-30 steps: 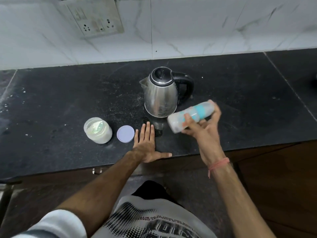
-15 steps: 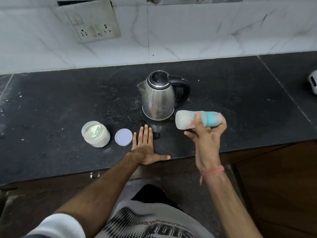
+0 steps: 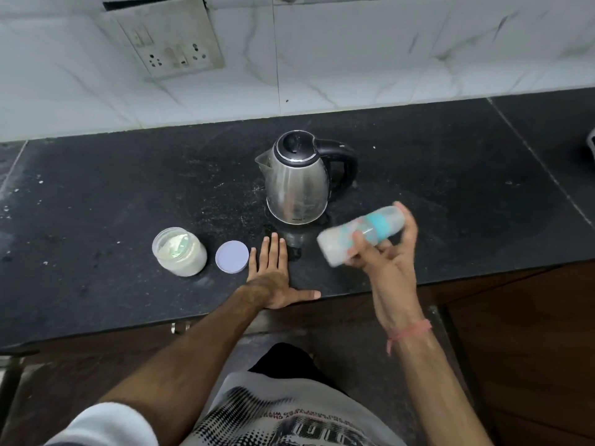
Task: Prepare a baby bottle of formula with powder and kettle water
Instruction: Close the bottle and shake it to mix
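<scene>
My right hand (image 3: 386,262) grips a baby bottle (image 3: 362,235) with a teal band, held nearly sideways in the air just right of the kettle and blurred by motion. The bottle looks milky inside. A steel kettle (image 3: 297,185) with a black lid and handle stands on the black counter (image 3: 128,194). My left hand (image 3: 273,275) lies flat on the counter in front of the kettle, fingers straight. Left of it sit a round pale lid (image 3: 232,256) and an open jar of white powder (image 3: 179,251).
A wall socket plate (image 3: 167,43) is set in the white marble backsplash above the counter. A pale object (image 3: 590,143) shows at the far right edge. The counter's front edge runs just under my left wrist, with dark cabinet fronts below.
The bottle in my right hand has swung from level to tilted, its cap end raised to the right. My left hand has stayed flat on the counter.
</scene>
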Demonstrator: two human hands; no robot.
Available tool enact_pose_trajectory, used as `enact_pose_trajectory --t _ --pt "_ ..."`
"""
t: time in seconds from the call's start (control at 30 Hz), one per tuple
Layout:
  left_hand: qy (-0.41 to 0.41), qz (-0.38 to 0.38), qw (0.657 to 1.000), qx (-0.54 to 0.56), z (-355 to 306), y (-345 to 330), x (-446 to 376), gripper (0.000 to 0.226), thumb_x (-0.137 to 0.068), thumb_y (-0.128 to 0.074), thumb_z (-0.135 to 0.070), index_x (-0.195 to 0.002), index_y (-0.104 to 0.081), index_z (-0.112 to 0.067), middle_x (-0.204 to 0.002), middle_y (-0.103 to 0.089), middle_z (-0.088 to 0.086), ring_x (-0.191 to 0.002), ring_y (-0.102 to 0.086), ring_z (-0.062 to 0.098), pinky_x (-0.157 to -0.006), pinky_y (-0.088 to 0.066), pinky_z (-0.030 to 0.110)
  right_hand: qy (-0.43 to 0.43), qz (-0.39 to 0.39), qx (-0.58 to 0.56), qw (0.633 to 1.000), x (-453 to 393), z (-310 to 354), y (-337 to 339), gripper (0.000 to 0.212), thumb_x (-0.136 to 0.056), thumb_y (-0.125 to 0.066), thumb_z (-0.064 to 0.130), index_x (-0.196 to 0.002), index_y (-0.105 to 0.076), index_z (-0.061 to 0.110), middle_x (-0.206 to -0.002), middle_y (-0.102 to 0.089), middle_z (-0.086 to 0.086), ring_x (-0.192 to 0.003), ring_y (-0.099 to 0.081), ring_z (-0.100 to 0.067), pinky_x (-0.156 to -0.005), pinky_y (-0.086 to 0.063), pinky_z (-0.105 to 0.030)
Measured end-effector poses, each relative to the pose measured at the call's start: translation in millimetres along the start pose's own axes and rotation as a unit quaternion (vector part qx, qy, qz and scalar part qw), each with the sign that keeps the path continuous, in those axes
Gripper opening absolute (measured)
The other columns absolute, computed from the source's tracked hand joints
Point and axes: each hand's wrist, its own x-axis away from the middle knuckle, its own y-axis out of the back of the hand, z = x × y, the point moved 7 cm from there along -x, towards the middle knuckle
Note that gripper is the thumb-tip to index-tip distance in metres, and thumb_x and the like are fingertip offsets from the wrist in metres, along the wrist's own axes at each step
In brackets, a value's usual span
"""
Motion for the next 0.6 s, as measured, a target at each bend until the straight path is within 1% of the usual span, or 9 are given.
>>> enact_pose_trajectory --t 0.07,0.17,0.2,0.3,0.33,0.43,0.47,0.53,0.6 --pt "0.0 -0.001 1.0 0.003 -0.7 -0.3 0.1 0.171 -0.063 -0.041 -0.118 -0.17 0.034 -0.009 -0.177 0.044 0.01 -0.164 0.042 0.027 -0.135 0.021 0.059 -0.007 -0.034 -0.001 0.999 -2.5 -3.4 -2.9 0.079 -0.101 -0.076 0.009 -0.161 -0.029 0.031 -0.128 -0.069 -0.005 -0.109 -0.075 -0.022 -0.07 -0.067 -0.033" --pt "0.001 -0.008 1.0 0.004 -0.3 -0.3 -0.7 0.172 -0.061 -0.043 -0.118 -0.171 0.032 -0.009 -0.178 0.043 0.011 -0.164 0.042 0.027 -0.135 0.021 0.058 -0.03 0.111 0.064 0.991 4.1 -5.4 -24.5 0.086 -0.096 -0.079 -0.001 -0.161 -0.035 0.035 -0.118 -0.077 -0.006 -0.107 -0.078 -0.024 -0.072 -0.068 -0.039" --pt "0.001 -0.008 1.0 0.003 -0.2 -0.2 -0.3 0.173 -0.061 -0.043 -0.119 -0.171 0.032 -0.009 -0.178 0.042 0.011 -0.164 0.041 0.027 -0.135 0.021 0.058 -0.021 0.115 0.057 0.992 5.3 -1.7 -24.5 0.087 -0.095 -0.078 -0.003 -0.161 -0.036 0.034 -0.118 -0.079 -0.004 -0.108 -0.078 -0.023 -0.073 -0.067 -0.039" --pt "0.004 -0.012 1.0 -0.001 -0.9 -1.3 0.4 0.173 -0.06 -0.038 -0.12 -0.17 0.033 -0.008 -0.178 0.042 0.011 -0.165 0.041 0.028 -0.135 0.02 0.059 0.006 -0.031 -0.002 1.0 -2.1 0.1 -3.0 0.08 -0.102 -0.076 0.008 -0.162 -0.03 0.031 -0.131 -0.071 -0.008 -0.109 -0.075 -0.022 -0.068 -0.066 -0.033" --pt "0.004 -0.01 1.0 0.0 -1.3 -1.7 0.5 0.173 -0.06 -0.038 -0.12 -0.17 0.033 -0.007 -0.178 0.042 0.011 -0.165 0.04 0.028 -0.135 0.02 0.059 0.007 -0.046 0.005 0.999 -2.2 0.4 -1.0 0.081 -0.102 -0.077 0.011 -0.163 -0.028 0.031 -0.133 -0.068 -0.011 -0.108 -0.075 -0.023 -0.066 -0.066 -0.033" --pt "-0.001 -0.014 1.0 0.0 -1.7 0.2 1.5 0.173 -0.061 -0.04 -0.12 -0.171 0.032 -0.007 -0.179 0.041 0.012 -0.166 0.04 0.029 -0.135 0.019 0.059 0.003 0.089 0.07 0.994 4.2 0.9 -13.6 0.091 -0.092 -0.082 0.004 -0.163 -0.032 0.033 -0.124 -0.075 -0.011 -0.106 -0.076 -0.029 -0.066 -0.065 -0.038" --pt "-0.001 -0.015 1.0 0.0 -1.6 0.6 1.8 0.173 -0.061 -0.04 -0.12 -0.171 0.031 -0.007 -0.179 0.041 0.013 -0.166 0.039 0.029 -0.136 0.018 0.06 0.014 0.11 0.063 0.992 8.0 7.0 -14.4 0.094 -0.089 -0.082 0.003 -0.164 -0.034 0.032 -0.125 -0.076 -0.013 -0.108 -0.075 -0.03 -0.068 -0.064 -0.041" --pt "0.001 -0.017 1.0 -0.002 -1.7 1.1 2.8 0.173 -0.06 -0.039 -0.12 -0.171 0.032 -0.007 -0.179 0.041 0.012 -0.166 0.039 0.029 -0.136 0.018 0.059 0.051 0.053 0.0 0.997 4.9 20.1 -5.8 0.095 -0.089 -0.081 0.009 -0.166 -0.03 0.032 -0.133 -0.071 -0.017 -0.112 -0.073 -0.027 -0.071 -0.065 -0.039" --pt "0.0 -0.01 1.0 0.0 -2.1 -0.4 2.8 0.173 -0.06 -0.037 -0.12 -0.171 0.032 -0.007 -0.179 0.041 0.012 -0.166 0.039 0.029 -0.136 0.019 0.059 0.055 -0.008 -0.024 0.998 -2.6 23.3 2.2 0.093 -0.094 -0.079 0.02 -0.167 -0.023 0.032 -0.134 -0.067 -0.012 -0.112 -0.072 -0.025 -0.07 -0.065 -0.034"
